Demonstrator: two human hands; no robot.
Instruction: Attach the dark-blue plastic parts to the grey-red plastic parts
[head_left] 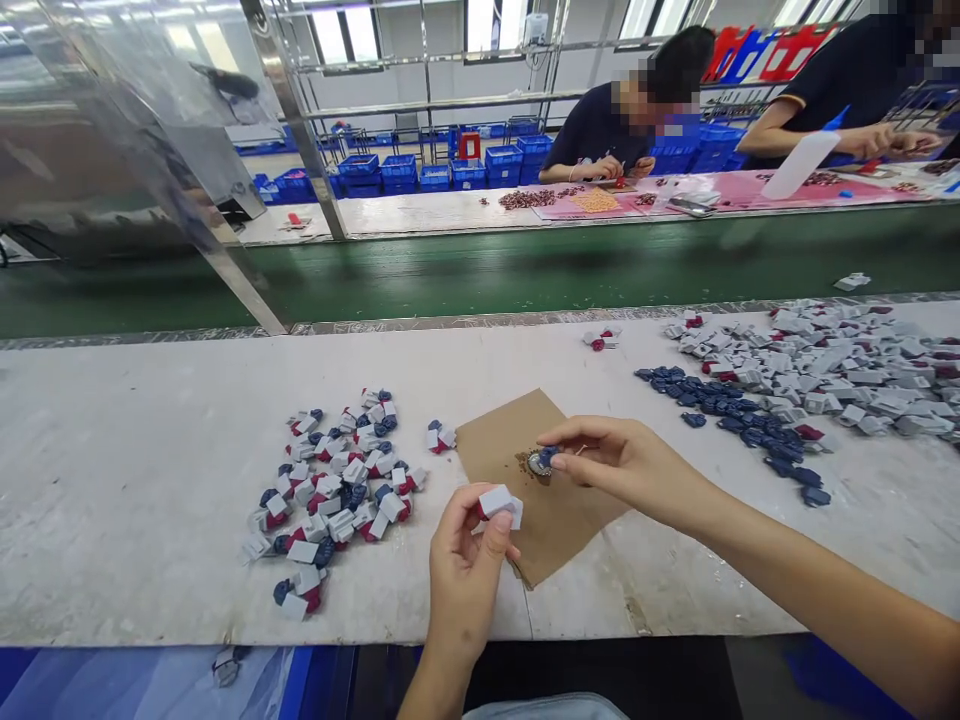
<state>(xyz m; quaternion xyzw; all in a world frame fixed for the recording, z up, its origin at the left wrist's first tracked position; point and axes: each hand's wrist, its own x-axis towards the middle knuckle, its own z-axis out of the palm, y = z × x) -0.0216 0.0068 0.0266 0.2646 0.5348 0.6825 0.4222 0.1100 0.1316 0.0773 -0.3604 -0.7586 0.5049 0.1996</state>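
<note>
My left hand (469, 560) is closed around a small white and dark red plastic part (496, 503), near the front of a brown paper sheet (502, 425). Between the thumb and fingertips of my right hand (611, 460) is a small dark blue part (549, 455). It is held right at a small round dish with a dark rim (537, 464) on the paper; whether it touches the dish I cannot tell. Brown specks lie around the dish. To the left lies a pile of joined white, red and blue pieces (337, 480), with one such piece (440, 437) beside the paper.
At the right are a row of dark blue parts (735, 410) and a big heap of white and red parts (840, 360). A metal post (225, 260) stands at the table's far edge. Beyond a green belt (487, 275), two people work at another table. A blue bin (300, 680) sits below.
</note>
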